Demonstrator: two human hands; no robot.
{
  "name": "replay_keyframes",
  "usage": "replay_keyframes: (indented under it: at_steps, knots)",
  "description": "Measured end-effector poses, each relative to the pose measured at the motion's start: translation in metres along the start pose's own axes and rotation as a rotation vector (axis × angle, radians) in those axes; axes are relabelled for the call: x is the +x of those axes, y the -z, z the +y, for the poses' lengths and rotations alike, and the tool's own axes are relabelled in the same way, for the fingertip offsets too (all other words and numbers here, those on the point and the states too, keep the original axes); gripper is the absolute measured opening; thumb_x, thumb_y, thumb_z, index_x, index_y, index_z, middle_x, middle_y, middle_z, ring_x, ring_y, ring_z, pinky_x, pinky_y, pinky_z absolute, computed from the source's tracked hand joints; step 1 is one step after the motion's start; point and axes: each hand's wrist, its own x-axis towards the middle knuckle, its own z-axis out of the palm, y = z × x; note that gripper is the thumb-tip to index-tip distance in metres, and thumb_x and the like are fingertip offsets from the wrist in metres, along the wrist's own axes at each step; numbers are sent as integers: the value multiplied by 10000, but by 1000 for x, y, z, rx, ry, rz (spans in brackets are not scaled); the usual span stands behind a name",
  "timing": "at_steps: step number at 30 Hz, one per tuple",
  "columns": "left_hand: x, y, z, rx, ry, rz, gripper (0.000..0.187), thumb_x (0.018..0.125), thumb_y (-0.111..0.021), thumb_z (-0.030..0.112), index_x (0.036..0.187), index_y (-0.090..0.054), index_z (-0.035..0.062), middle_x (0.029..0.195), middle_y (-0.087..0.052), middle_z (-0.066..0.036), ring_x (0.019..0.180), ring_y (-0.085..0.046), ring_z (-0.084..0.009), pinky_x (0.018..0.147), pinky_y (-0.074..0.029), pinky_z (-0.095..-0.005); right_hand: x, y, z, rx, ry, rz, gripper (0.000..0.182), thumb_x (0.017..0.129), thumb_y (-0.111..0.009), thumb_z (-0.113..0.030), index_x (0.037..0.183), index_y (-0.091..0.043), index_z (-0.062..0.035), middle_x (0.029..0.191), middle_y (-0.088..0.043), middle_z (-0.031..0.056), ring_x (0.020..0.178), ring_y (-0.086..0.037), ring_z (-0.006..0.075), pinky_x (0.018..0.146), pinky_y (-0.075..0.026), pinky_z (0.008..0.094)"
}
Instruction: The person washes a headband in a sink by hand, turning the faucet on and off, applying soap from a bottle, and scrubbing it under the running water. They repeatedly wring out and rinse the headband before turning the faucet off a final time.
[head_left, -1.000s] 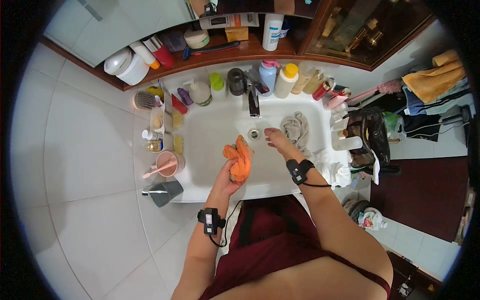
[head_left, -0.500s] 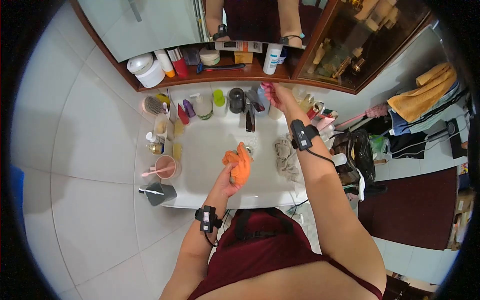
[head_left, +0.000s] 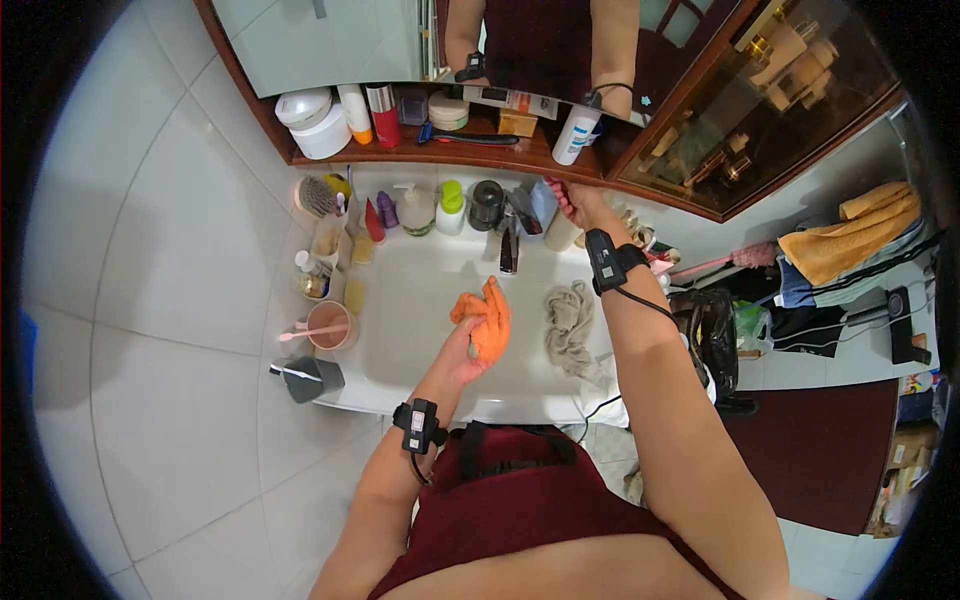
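Note:
Over the white sink (head_left: 420, 350), my left hand (head_left: 462, 352) is closed around a bunched orange cloth (head_left: 490, 325). My right hand (head_left: 582, 203) reaches to the back rim, right of the black faucet (head_left: 510, 245). Its fingers are curled at the upper part of a light-blue bottle (head_left: 543, 203), and pink shows at the fingertips. The hand hides part of that bottle, so the exact grip is hard to see. A wet grey cloth (head_left: 568, 325) lies along the sink's right side.
Along the back rim stand a green-capped bottle (head_left: 451, 208), a pump bottle (head_left: 415, 212) and a dark round container (head_left: 487, 205). Cups with toothbrushes, such as the pink cup (head_left: 330, 327), line the left edge. A wooden shelf (head_left: 460, 152) with toiletries hangs above.
The camera view has shifted and turned a little. My right hand stays by the light-blue bottle, its fingers curled more downward. My left hand keeps the orange cloth over the sink.

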Motion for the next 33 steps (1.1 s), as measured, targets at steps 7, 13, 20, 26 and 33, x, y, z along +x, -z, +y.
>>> replay_keyframes:
  at_steps: [7, 13, 20, 26, 33]
  knots:
    - [0, -10, 5, 12, -27, -27, 449, 810, -610, 196, 1206, -418, 107, 1165, -521, -59, 1054, -550, -221, 859, -494, -385, 1, 7, 16, 125, -106, -95, 249, 903, -530, -334, 770, -590, -131, 561, -450, -85, 399, -346, 22, 329, -251, 159]
    - [-10, -10, 7, 33, -39, -8, 473, 795, -629, 190, 1208, -413, 108, 1158, -518, -57, 1060, -546, -222, 868, -489, -382, -5, 4, 2, 134, -102, -175, 209, 899, -547, -283, 773, -590, -122, 565, -460, -80, 381, -343, 5, 292, -214, 126]
    - [4, -6, 6, 6, -24, -39, 456, 796, -626, 196, 1194, -427, 98, 1135, -531, -60, 1025, -562, -212, 847, -501, -359, -8, 11, -5, 209, -169, -195, 225, 918, -522, -267, 878, -628, -73, 581, -486, -63, 409, -369, 3, 298, -240, 108]
    - [17, -13, 0, -27, -11, -6, 452, 800, -620, 196, 1192, -420, 94, 1125, -533, -61, 1022, -560, -208, 845, -501, -352, 2, 12, 3, 131, -188, -120, 266, 914, -524, -307, 793, -603, -84, 590, -481, -72, 403, -365, -1, 304, -257, 101]
    - [10, -26, -7, 14, 16, 57, 462, 805, -610, 214, 1204, -404, 104, 1129, -523, -65, 1012, -560, -205, 822, -507, -360, -9, 10, 6, 149, -91, -177, 327, 908, -521, -356, 715, -548, -94, 586, -478, -65, 399, -369, 1, 306, -264, 106]
